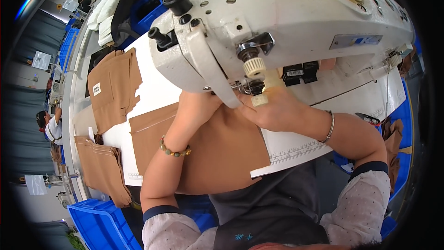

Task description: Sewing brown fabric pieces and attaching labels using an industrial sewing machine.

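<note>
A brown fabric piece (pixel 222 153) lies under the head of a white sewing machine (pixel 203 60) and hangs over the table's near edge toward my lap. My left hand (pixel 200 107), with a beaded bracelet on its wrist, rests on the fabric left of the needle area. Its fingers look curled in on the cloth, though the machine head hides most of them. From the right, my right hand (pixel 274 110) comes in close to the needle, fingers bent and gripping the fabric; its fingertips are partly hidden by the machine's dials. The needle itself is not visible.
More brown fabric pieces (pixel 113 92) lie on the left, above a folded brown stack (pixel 102 166). A ruler strip (pixel 300 152) runs along the near table edge. Small dark scissors or snips (pixel 367 119) lie beyond my right forearm. Blue crates (pixel 101 224) stand beside the table.
</note>
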Available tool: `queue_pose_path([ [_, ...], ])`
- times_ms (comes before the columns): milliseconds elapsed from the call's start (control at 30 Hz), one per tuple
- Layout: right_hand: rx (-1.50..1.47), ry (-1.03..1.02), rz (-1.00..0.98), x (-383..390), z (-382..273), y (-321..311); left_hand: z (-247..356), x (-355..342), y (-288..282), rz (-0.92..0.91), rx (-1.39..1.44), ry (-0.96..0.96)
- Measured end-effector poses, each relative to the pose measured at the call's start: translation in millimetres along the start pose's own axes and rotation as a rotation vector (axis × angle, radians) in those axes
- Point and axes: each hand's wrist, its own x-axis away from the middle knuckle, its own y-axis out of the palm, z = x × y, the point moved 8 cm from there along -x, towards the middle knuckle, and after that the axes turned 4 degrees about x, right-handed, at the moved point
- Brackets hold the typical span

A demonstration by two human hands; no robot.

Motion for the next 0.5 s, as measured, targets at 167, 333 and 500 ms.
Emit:
queue_pose_path([
  [167, -0.128, -0.174, -0.048, 7.6, -29.8, -12.2, -7.7, 14.7, -21.8, -0.103, 0.106, -0.116],
  [333, -0.072, -0.277, 0.111, 7.1, -53.0, -30.3, -37.1, 13.7, -26.5, -0.107, 0.360, -0.150],
  [500, 0.011, -0.293, 0.030, 11.1, -59.9, -21.7, -23.9, 4.6, -28.8, -0.152, 0.319, 0.009],
])
